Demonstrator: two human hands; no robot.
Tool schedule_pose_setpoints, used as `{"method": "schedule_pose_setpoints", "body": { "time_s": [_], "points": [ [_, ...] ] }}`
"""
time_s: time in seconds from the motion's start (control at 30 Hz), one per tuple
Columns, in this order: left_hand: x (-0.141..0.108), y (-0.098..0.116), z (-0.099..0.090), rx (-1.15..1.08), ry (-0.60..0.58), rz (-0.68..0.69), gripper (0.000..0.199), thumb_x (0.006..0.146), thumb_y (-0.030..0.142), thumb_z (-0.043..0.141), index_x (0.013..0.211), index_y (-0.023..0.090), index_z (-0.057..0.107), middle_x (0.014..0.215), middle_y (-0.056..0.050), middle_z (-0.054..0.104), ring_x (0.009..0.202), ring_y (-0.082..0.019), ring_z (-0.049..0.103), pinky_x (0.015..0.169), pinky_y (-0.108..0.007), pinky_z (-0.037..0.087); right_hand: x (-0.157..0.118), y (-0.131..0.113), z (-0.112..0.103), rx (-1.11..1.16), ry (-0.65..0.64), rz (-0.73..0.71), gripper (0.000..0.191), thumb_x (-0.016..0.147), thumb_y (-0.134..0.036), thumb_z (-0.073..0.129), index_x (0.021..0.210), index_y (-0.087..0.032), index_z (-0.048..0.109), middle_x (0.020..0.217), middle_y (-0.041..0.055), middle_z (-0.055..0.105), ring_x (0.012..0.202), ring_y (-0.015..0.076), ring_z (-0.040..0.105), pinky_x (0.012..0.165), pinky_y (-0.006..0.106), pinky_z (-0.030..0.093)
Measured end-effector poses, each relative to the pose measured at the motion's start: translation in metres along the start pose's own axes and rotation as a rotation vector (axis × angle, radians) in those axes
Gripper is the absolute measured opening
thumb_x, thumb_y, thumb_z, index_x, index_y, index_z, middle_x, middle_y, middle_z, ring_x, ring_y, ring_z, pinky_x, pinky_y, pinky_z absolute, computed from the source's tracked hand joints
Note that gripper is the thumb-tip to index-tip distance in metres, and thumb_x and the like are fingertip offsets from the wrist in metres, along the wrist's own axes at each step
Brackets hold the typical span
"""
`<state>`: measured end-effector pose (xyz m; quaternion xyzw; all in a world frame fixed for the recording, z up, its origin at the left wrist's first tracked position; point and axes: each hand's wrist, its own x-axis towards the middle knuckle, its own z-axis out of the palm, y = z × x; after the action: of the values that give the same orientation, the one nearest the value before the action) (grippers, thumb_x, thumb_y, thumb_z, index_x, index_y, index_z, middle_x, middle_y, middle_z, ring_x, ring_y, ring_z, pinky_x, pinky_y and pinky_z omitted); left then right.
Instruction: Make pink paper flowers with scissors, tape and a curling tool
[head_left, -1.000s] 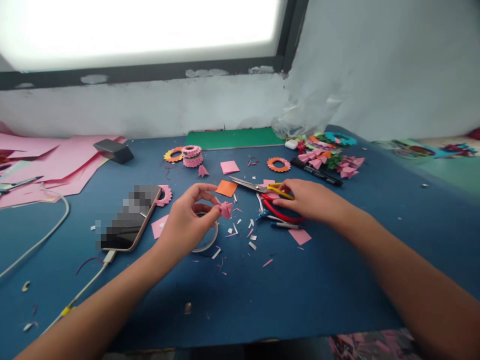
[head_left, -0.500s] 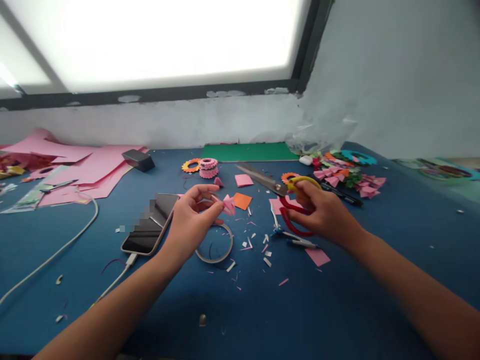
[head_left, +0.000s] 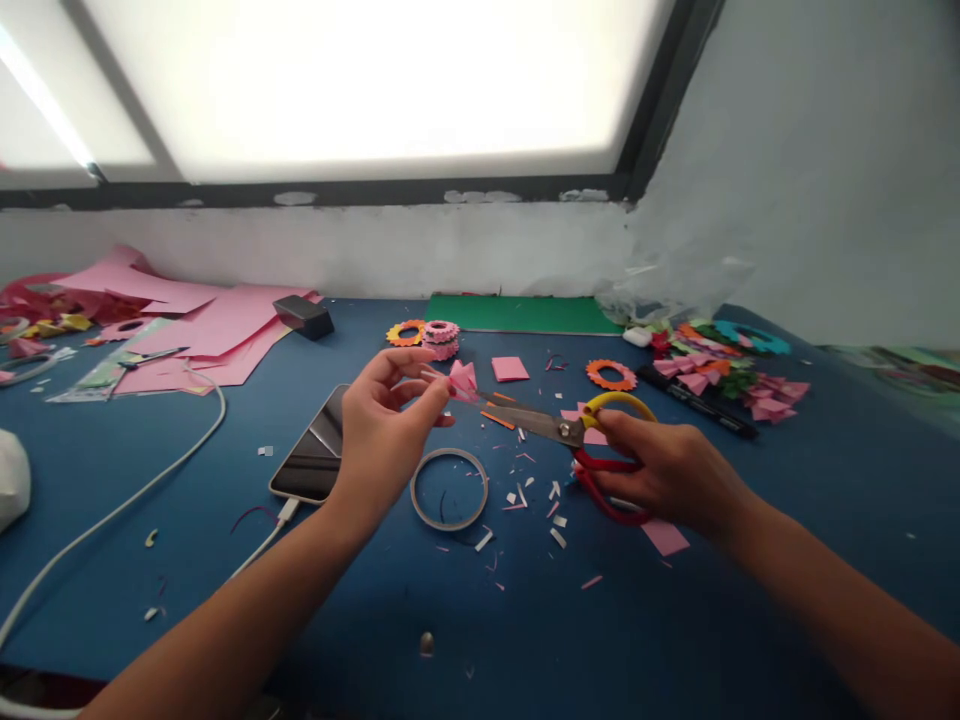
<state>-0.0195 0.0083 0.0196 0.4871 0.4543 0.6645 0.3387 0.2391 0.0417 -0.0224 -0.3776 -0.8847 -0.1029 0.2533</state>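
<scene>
Between the thumb and fingers of my left hand (head_left: 394,415) is a small folded pink paper piece (head_left: 463,382). My right hand (head_left: 667,468) grips scissors (head_left: 566,430) with one yellow and one red handle loop. Their blades point left, slightly parted, with the tips close to the pink piece; whether they touch it I cannot tell. Under the blades lies an orange paper square (head_left: 499,415), partly hidden. A grey ring (head_left: 417,490) rests on the table below my left hand, with small white and pink scraps to its right.
A phone (head_left: 311,455) with a white cable lies left of my left hand. Pink sheets (head_left: 232,325) and a black block (head_left: 304,316) are at the back left. A green board (head_left: 525,314) stands behind. Paper flowers (head_left: 697,370) and a black marker (head_left: 701,402) lie right.
The scissors have moved down and their tips now sit near the pink piece, the blades slightly apart. The view has shifted a little left, so the table things appear further right.
</scene>
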Motion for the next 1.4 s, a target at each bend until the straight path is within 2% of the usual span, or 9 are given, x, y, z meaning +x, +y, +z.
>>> {"method": "schedule_pose_setpoints", "body": {
  "time_s": [0.13,0.4,0.83,0.97,1.07,1.17,1.23,1.3,1.4],
  "points": [
    [-0.001,0.002,0.0,-0.016,0.025,0.018,0.02,0.069,0.018,0.069,0.087,0.017,0.06,0.074,0.002,0.057,0.064,-0.01,0.06,0.05,-0.019,0.058,0.0,-0.001,-0.003,-0.023,0.019,-0.013,0.034,0.085,-0.046,0.05,0.1,-0.016,0.058,0.061,0.0026,0.062,0.045,0.0169,0.057,0.044,0.029,0.041],
    [-0.002,0.005,-0.001,-0.021,0.063,0.029,0.019,0.069,0.018,0.07,0.085,0.018,0.06,0.07,0.002,0.056,0.064,-0.01,0.061,0.05,-0.018,0.057,0.0,-0.006,-0.002,-0.149,0.135,-0.183,0.035,0.085,-0.043,0.052,0.095,-0.011,0.059,0.069,0.0096,0.068,0.053,0.023,0.066,0.042,0.031,0.046],
    [-0.002,0.002,-0.001,-0.038,0.085,0.08,0.02,0.068,0.018,0.072,0.084,0.016,0.061,0.069,0.002,0.057,0.063,-0.01,0.06,0.049,-0.02,0.06,0.0,-0.009,-0.002,-0.178,0.137,-0.09,0.044,0.09,-0.05,0.042,0.094,-0.01,0.059,0.055,0.0035,0.058,0.042,0.0166,0.057,0.04,0.027,0.042],
    [0.001,0.002,-0.001,-0.032,0.08,0.078,0.019,0.068,0.017,0.071,0.084,0.016,0.06,0.071,0.002,0.058,0.063,-0.01,0.061,0.049,-0.02,0.06,0.0,-0.01,0.0,-0.062,0.11,0.037,0.044,0.088,-0.051,0.042,0.097,-0.011,0.057,0.058,0.0041,0.06,0.046,0.0176,0.058,0.045,0.028,0.044],
    [0.0,0.001,0.0,-0.04,0.015,0.054,0.02,0.069,0.017,0.07,0.086,0.017,0.059,0.077,0.001,0.06,0.064,-0.011,0.063,0.047,-0.018,0.059,0.002,-0.011,0.006,-0.011,0.04,0.29,0.045,0.087,-0.05,0.042,0.101,-0.011,0.058,0.068,0.009,0.066,0.058,0.0234,0.064,0.052,0.032,0.047],
    [-0.006,0.0,0.002,0.012,-0.125,0.03,0.024,0.071,0.016,0.067,0.093,0.017,0.059,0.08,0.0,0.063,0.06,-0.01,0.063,0.045,-0.017,0.057,0.004,-0.01,0.015,-0.003,-0.14,0.472,0.047,0.084,-0.048,0.046,0.113,-0.012,0.058,0.098,0.0141,0.069,0.086,0.03,0.066,0.067,0.038,0.051],
    [-0.012,-0.001,0.005,0.096,-0.216,0.032,0.027,0.071,0.015,0.066,0.098,0.016,0.058,0.079,-0.001,0.065,0.059,-0.01,0.063,0.044,-0.017,0.056,0.004,-0.008,0.02,0.021,-0.279,0.5,0.046,0.084,-0.046,0.047,0.116,-0.015,0.059,0.116,0.0133,0.064,0.099,0.0313,0.063,0.076,0.041,0.051],
    [-0.017,-0.004,0.007,0.22,-0.279,0.092,0.029,0.072,0.015,0.065,0.1,0.016,0.057,0.079,-0.002,0.068,0.063,-0.011,0.066,0.045,-0.015,0.054,0.003,-0.007,0.022,0.054,-0.349,0.481,0.045,0.084,-0.044,0.048,0.115,-0.016,0.061,0.121,0.0124,0.061,0.106,0.0317,0.059,0.083,0.044,0.049],
    [-0.026,-0.009,0.009,0.392,-0.362,0.264,0.028,0.076,0.013,0.063,0.103,0.018,0.057,0.079,-0.001,0.07,0.072,-0.011,0.069,0.05,-0.011,0.053,0.004,-0.016,0.013,0.133,-0.274,0.433,0.044,0.083,-0.043,0.052,0.112,-0.013,0.063,0.12,0.0143,0.06,0.114,0.0328,0.052,0.095,0.048,0.042]
  ]
}}
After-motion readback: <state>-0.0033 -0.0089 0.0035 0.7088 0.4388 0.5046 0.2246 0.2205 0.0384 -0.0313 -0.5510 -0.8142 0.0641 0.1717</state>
